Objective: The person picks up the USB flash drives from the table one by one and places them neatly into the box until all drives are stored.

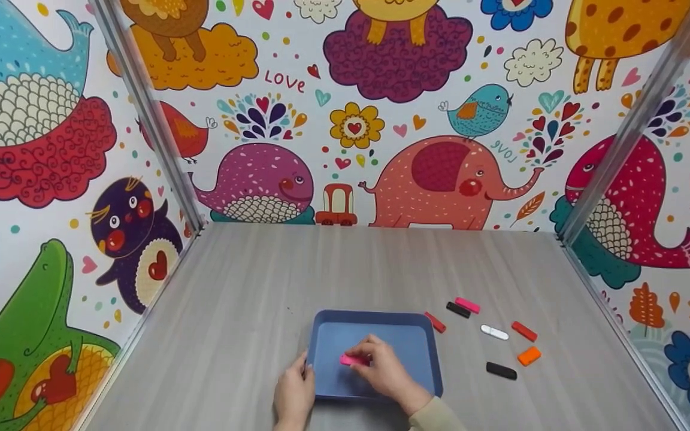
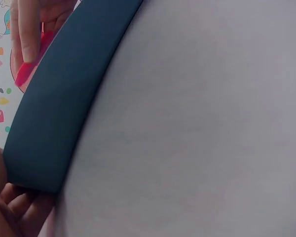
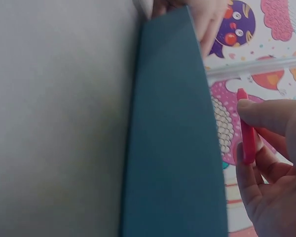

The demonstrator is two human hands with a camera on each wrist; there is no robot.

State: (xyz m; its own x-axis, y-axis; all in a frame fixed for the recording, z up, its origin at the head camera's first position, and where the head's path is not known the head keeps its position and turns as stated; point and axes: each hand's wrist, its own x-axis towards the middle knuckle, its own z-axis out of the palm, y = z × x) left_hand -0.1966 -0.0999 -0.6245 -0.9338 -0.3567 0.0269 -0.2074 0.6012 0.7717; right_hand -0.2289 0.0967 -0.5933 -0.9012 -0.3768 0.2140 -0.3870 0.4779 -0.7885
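A shallow blue tray (image 1: 330,332) lies on the table. My left hand (image 1: 295,392) grips its left side near the front corner, with fingers tucked under the edge in the left wrist view. Above the tray's floor, my right hand (image 1: 386,366) pinches a small pink stick (image 3: 247,133) with a narrowed end, between thumb and fingers. Its exact kind cannot be made out. The right wrist view shows the tray's outer wall (image 3: 175,133) beside that hand.
Right of the tray lie similar small sticks: a red one (image 1: 435,322) against its rim, a pink (image 1: 468,305), a black (image 1: 458,309), a white (image 1: 495,332), a red-orange (image 1: 524,331), an orange (image 1: 529,357) and another black (image 1: 501,370). Printed panels enclose the table.
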